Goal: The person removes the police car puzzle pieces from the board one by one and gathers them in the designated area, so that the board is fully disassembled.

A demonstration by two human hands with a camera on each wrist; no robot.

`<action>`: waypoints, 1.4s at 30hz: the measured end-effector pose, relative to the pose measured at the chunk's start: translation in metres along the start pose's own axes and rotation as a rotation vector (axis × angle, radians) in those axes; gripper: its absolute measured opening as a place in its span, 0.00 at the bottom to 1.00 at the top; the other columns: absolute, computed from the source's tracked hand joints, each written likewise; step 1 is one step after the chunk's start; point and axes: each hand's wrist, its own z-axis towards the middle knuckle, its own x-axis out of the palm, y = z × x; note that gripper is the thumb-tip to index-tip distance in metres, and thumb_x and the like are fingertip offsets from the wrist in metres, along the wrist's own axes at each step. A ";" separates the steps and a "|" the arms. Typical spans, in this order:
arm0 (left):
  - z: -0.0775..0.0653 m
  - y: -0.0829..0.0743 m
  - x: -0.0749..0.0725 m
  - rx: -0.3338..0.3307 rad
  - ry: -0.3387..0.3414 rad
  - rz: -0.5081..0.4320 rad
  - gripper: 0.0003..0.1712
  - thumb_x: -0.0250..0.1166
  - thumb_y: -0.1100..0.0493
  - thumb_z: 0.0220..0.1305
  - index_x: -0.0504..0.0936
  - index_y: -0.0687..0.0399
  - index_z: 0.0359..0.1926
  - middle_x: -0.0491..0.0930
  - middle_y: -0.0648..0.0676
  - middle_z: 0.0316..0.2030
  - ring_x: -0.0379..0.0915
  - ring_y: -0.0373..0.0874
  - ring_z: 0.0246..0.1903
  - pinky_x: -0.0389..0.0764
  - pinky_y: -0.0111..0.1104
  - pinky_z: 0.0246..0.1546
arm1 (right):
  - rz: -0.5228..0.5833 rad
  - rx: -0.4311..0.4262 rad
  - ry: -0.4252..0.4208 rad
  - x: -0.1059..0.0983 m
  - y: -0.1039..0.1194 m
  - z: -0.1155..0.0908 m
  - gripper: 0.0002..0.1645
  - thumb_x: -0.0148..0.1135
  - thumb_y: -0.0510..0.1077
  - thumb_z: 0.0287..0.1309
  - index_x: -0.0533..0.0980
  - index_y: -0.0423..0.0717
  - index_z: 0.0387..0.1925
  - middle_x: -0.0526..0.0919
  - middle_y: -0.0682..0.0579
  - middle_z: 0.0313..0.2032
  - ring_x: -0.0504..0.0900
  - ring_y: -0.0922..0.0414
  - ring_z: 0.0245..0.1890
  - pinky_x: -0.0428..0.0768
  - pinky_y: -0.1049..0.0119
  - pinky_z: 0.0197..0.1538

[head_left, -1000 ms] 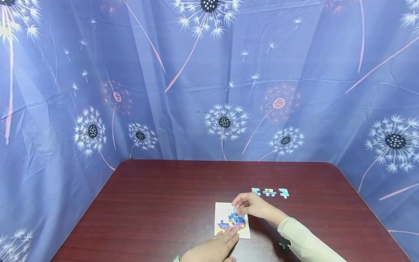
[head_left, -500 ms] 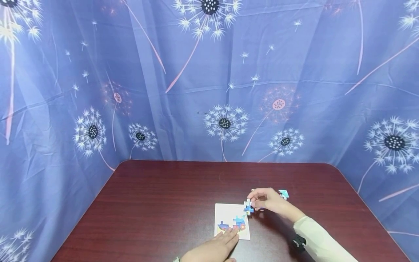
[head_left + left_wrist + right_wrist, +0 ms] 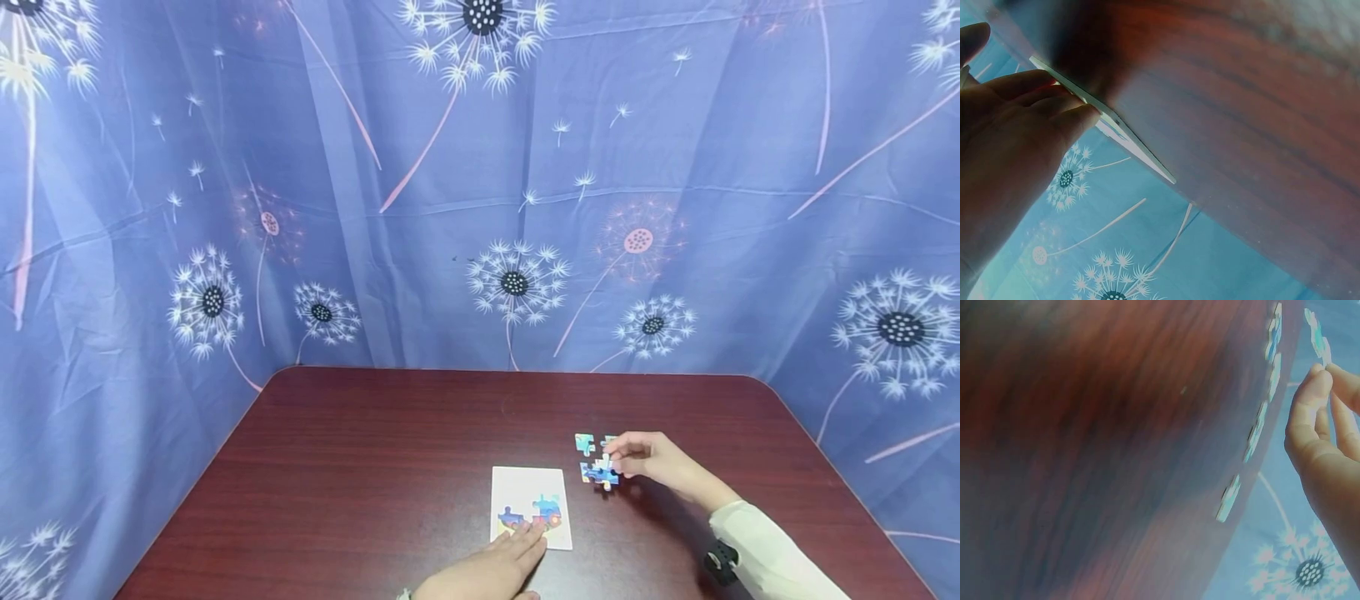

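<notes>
In the head view, my left hand (image 3: 491,571) lies with straight fingers on the lower edge of a white-framed jigsaw board (image 3: 525,482). Blue, red and yellow vehicle pieces (image 3: 551,510) sit in the board, partly covered by the fingertips. The left wrist view catches the board (image 3: 1144,153) edge-on, fingers resting at it. Thumb and fingers of my right hand (image 3: 663,465) pinch a blue-and-white puzzle piece (image 3: 1318,337), held above the table to the right of the board. Beneath and behind that hand are loose puzzle pieces (image 3: 584,443), some partly hidden by it.
Several loose pieces (image 3: 1256,431) line up on the dark red wooden table (image 3: 360,467) in the right wrist view. A blue curtain (image 3: 420,208) with dandelion prints surrounds the table's back and sides. A black device (image 3: 722,560) is strapped at the right wrist.
The right hand has moved from above the board rightward, carrying the puzzle piece off it to beside the loose pieces. The left hand stays in place on the board.
</notes>
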 end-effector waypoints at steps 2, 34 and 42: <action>0.001 0.000 0.000 -0.010 0.009 -0.014 0.34 0.52 0.46 0.70 0.65 0.63 0.68 0.60 0.59 0.70 0.56 0.47 0.69 0.65 0.33 0.64 | 0.001 0.002 0.002 -0.005 -0.003 -0.002 0.18 0.62 0.34 0.59 0.74 0.25 0.48 0.81 0.37 0.38 0.81 0.59 0.34 0.83 0.58 0.37; 0.000 0.004 0.003 0.010 0.026 -0.059 0.33 0.49 0.46 0.72 0.63 0.63 0.69 0.57 0.59 0.71 0.54 0.47 0.70 0.65 0.34 0.64 | -0.233 0.052 -0.118 -0.015 -0.022 -0.002 0.13 0.63 0.32 0.55 0.80 0.31 0.43 0.82 0.45 0.32 0.78 0.56 0.26 0.80 0.64 0.26; 0.000 0.003 0.001 0.006 0.023 -0.052 0.33 0.50 0.46 0.72 0.63 0.63 0.69 0.57 0.59 0.71 0.54 0.47 0.70 0.65 0.34 0.64 | -0.288 0.019 -0.114 -0.013 -0.022 0.000 0.11 0.63 0.31 0.56 0.81 0.32 0.42 0.82 0.46 0.31 0.75 0.59 0.22 0.78 0.65 0.23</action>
